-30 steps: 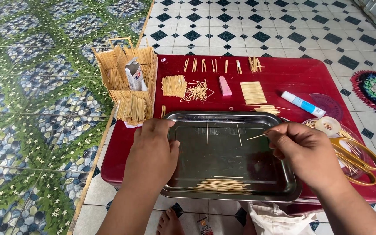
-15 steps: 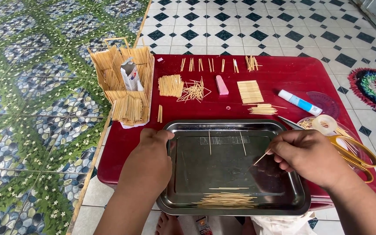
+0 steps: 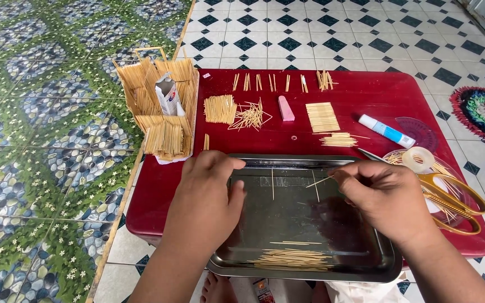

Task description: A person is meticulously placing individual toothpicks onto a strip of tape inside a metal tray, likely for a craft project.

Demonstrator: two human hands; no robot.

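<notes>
A shallow steel tray (image 3: 366, 268) lies on the near side of a low red table (image 3: 366, 95). My left hand (image 3: 206, 196) rests on the tray's left rim, fingers curled over its far left corner. My right hand (image 3: 385, 199) hovers over the tray's right side and pinches a thin wooden stick (image 3: 318, 182) that points left. Two single sticks (image 3: 293, 182) lie upright on the tray floor. A loose pile of sticks (image 3: 293, 258) lies along the tray's near edge.
A box-shaped stick model (image 3: 161, 109) stands at the table's left corner. Stick bundles (image 3: 220, 108), a pink eraser (image 3: 285, 108), a flat stick panel (image 3: 322, 116), a glue tube (image 3: 387, 131), a tape roll (image 3: 418, 159) and yellow-handled scissors (image 3: 456, 196) lie around.
The view has shifted closer over the tray. My right hand has moved the pinched stick up towards the tray's far side; my left hand stays on the left rim.
</notes>
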